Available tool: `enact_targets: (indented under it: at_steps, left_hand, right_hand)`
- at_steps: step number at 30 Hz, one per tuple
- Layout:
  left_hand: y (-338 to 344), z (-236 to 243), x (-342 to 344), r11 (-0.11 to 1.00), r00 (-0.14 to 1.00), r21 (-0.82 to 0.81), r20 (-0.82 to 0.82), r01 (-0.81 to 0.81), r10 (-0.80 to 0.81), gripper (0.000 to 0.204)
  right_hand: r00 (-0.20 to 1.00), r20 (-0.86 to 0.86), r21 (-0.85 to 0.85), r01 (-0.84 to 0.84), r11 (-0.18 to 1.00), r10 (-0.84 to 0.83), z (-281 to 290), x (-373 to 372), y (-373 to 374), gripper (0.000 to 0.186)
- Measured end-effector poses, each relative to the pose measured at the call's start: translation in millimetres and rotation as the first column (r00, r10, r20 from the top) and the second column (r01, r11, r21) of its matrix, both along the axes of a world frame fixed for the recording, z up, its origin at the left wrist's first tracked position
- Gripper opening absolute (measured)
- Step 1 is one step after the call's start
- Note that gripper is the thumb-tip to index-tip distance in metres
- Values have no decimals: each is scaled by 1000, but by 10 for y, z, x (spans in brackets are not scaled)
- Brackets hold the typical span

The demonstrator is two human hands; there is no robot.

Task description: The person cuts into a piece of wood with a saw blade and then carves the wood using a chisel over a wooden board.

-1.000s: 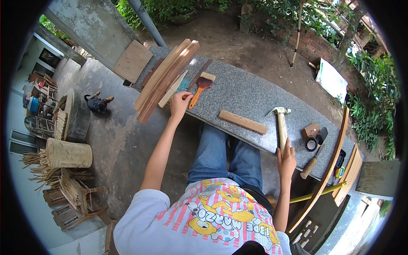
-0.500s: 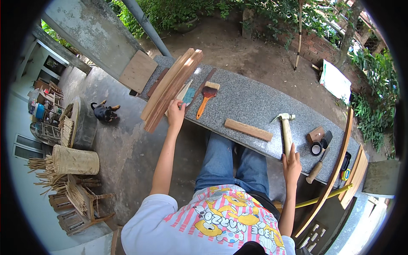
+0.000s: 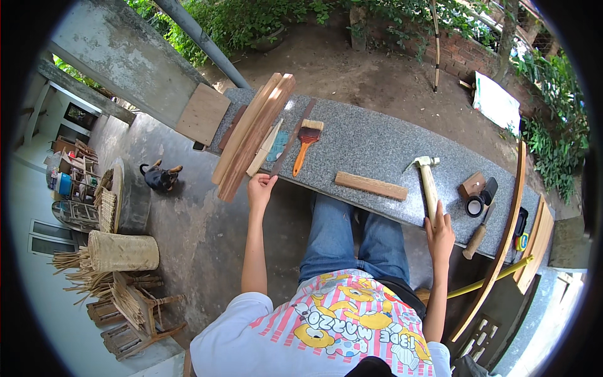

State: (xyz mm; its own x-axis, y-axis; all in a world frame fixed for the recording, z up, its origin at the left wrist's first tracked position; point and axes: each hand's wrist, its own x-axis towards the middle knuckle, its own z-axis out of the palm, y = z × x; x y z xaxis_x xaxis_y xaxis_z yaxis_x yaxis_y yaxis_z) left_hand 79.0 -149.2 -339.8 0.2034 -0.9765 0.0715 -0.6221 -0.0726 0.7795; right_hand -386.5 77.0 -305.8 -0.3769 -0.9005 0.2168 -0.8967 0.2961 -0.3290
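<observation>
At the slab's near edge, my left hand [image 3: 259,190] is closed in a pinch at the near end of a thin dark strip [image 3: 294,136]. Beside that strip lie a pale pointed wood piece [image 3: 264,151], a bluish flat piece [image 3: 277,146] and a paintbrush [image 3: 306,142] with an orange handle. Farther right, my right hand [image 3: 441,235] has its fingers around the handle end of a claw hammer [image 3: 429,185]. The hammer's metal head rests on the slab. Between my hands lies a short wooden block [image 3: 370,186].
Long wood boards [image 3: 254,138] overhang the granite slab [image 3: 370,141] at left. At right are a black tape roll [image 3: 474,205], a wood-handled tool [image 3: 475,241], a curved wood strip [image 3: 502,251] and a tape measure [image 3: 521,241]. A dog [image 3: 161,177] lies on the floor.
My left hand has come back toward me, from beside the pale wood to the dark strip's near end. My right hand stays at the hammer handle. The view has shifted slightly.
</observation>
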Motion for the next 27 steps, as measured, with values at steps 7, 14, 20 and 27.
enact_targets:
  at_steps: [7, 14, 20, 27]
  left_hand:
    - [44, -1, 3, 986, 983, 29, -91, 162, -158, 22]
    - [161, 367, -214, 932, 960, -235, 119, 275, -253, 15]
    - [113, 492, -216, 901, 988, -408, 89, 150, -124, 16]
    - [255, 594, -169, 977, 862, -210, -488, 41, -141, 17]
  right_hand:
    - [1000, -1, -10, -7, 1000, 7, -11, 15, -2, 65]
    - [1000, 9, -15, -3, 1000, 3, -33, -9, 13, 65]
    - [1000, 15, -4, 1, 1000, -1, -20, 3, -2, 65]
    - [999, -7, 12, -47, 999, 47, 12, -47, 13, 68]
